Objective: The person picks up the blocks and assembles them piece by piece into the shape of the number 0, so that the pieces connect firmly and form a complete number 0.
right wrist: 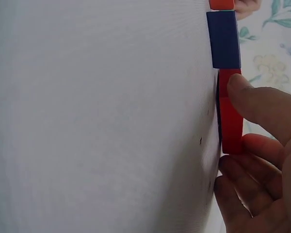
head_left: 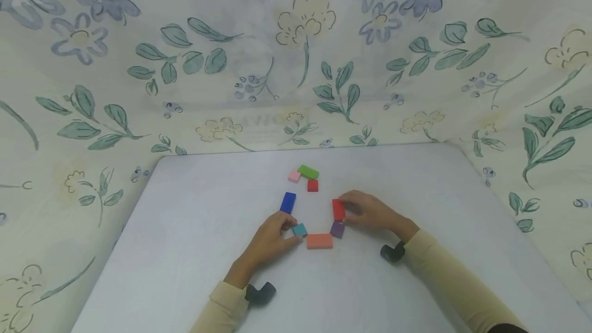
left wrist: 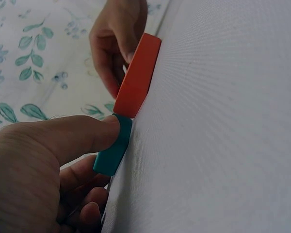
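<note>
The left hand [head_left: 273,240] pinches the teal block [head_left: 299,230], which touches the left end of the orange block [head_left: 319,241]. The right hand [head_left: 372,212] pinches the long red block [head_left: 338,210], right of the orange block, past the purple block [head_left: 337,229]. Thumbs and fingers seem to keep both snug by their neighbors. Beyond the orange block lie the blue block [head_left: 288,203], green block [head_left: 308,172], pink block [head_left: 294,176] and small red block [head_left: 313,185]. That makes eight blocks: four long, four square.

Small teal block [head_left: 299,230], set askew just beside orange block [head_left: 319,241], oblong red block [head_left: 338,210], just beyond purple block [head_left: 337,229]
</note>
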The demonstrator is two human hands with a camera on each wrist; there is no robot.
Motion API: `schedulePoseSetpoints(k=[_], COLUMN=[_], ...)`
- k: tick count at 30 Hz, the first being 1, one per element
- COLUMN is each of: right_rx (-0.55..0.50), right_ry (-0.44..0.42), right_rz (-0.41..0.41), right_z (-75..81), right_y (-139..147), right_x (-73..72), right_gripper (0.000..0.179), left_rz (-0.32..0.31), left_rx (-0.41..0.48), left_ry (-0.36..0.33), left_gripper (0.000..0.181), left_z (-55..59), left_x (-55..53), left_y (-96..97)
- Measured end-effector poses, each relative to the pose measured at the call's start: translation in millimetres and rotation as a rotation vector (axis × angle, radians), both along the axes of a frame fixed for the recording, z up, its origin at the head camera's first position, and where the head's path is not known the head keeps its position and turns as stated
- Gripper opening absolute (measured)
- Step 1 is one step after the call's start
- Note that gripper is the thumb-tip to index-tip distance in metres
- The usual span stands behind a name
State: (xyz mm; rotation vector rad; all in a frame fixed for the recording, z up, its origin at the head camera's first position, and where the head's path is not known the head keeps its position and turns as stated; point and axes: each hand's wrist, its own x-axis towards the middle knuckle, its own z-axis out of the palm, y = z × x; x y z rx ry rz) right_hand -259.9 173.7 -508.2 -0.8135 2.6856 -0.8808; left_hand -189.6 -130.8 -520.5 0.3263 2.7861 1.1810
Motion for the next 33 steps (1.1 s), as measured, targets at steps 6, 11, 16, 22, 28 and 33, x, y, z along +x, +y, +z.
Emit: schedulePoseSetpoints(k=[6, 11, 16, 22, 28, 33], right_rx=[0.027, 0.044, 0.048, 0.052, 0.072, 0.076], right_ry=[-0.012, -0.022, -0.028, -0.035, -0.052, -0.076], right_rz=[-0.015, -0.026, -0.031, -0.016, 0.004, -0.001], right_z=[-1.5, -2.6, -3.4, -3.5, -3.3, -3.0], right_y=[-3.0, -3.6, -3.5, -2.1, 0.6, 1.4], right_x=[-0.5, -1.3, -1.3, -2.0, -4.9, -6.3], right_gripper=[0.059, 0.059, 0.059, 0.061, 0.06, 0.058], left_rz=[-0.001, -0.004, -0.006, -0.019, -0.008, -0.003], left_rx=[-0.001, -0.008, -0.001, -0.004, 0.005, 0.001], left_ry=[-0.01, -0.003, 0.004, 0.013, 0.015, 0.017], left_gripper=[0.032, 0.032, 0.031, 0.031, 0.031, 0.031], left_z=[0.3, -0.3, -0.4, -1.6, -3.1, -3.0], left_x=[0.4, 0.0, -0.2, -0.2, -1.0, -0.5], left_y=[-0.3, -0.5, -0.8, -1.5, -1.3, -1.6])
